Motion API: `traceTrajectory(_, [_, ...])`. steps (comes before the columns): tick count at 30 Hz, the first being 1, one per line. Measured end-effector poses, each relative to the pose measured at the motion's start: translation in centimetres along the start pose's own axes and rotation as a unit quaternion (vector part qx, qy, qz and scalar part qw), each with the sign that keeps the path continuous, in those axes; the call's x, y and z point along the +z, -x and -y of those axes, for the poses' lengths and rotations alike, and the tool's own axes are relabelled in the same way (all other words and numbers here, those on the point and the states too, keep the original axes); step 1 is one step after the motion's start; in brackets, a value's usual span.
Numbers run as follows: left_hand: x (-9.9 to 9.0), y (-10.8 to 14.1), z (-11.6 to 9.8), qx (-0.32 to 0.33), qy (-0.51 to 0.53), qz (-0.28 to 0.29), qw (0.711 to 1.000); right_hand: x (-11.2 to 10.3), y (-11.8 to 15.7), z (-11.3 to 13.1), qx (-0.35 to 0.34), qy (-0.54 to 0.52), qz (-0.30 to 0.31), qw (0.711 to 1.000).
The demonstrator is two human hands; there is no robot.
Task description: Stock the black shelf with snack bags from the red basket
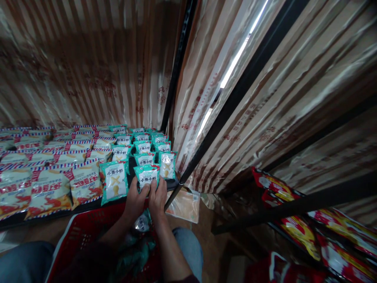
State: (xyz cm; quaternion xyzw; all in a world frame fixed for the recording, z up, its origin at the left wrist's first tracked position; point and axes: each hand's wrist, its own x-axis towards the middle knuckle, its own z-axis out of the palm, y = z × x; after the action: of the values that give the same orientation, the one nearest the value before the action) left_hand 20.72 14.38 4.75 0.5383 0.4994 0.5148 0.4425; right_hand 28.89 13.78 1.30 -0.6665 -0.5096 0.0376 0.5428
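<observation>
Both my hands hold one teal-and-white snack bag [147, 173] upright at the front edge of the shelf [94, 207]. My left hand [136, 199] grips its lower left side, and my right hand [158, 195] its lower right, thumbs on the front. Matching bags stand in rows behind it, with one snack bag [114, 181] to the left and another [167, 165] to the right. Below my forearms sits a red basket [85, 232] with more teal bags [137, 251] inside, partly hidden by my arms.
Cream bags with red lettering [48, 190] fill the shelf's left side. A dark metal post [203, 145] slants up beside the right end. Red and yellow bags [297, 232] lie on another rack at right. Wrinkled printed sheeting [88, 70] hangs behind. A flat package [184, 204] rests on the floor.
</observation>
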Motion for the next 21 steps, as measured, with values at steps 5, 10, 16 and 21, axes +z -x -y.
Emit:
traceTrajectory(5, [-0.1, -1.3, 0.4, 0.020, -0.012, -0.004, 1.000, 0.6, -0.7, 0.3, -0.033, 0.025, -0.004, 0.999])
traceTrajectory(10, [0.2, -1.9, 0.4, 0.014, -0.021, -0.053, 0.998, 0.9, -1.8, 0.9, -0.059, 0.066, 0.008, 0.996])
traceTrajectory(16, [1.0, -1.6, 0.3, 0.009, -0.015, -0.062, 0.998, 1.1, -2.3, 0.2, -0.093, 0.107, 0.015, 0.990])
traceTrajectory(21, [1.9, -1.3, 0.5, -0.008, -0.030, -0.092, 0.995, 0.8, -1.9, -0.1, -0.102, 0.134, 0.014, 0.986])
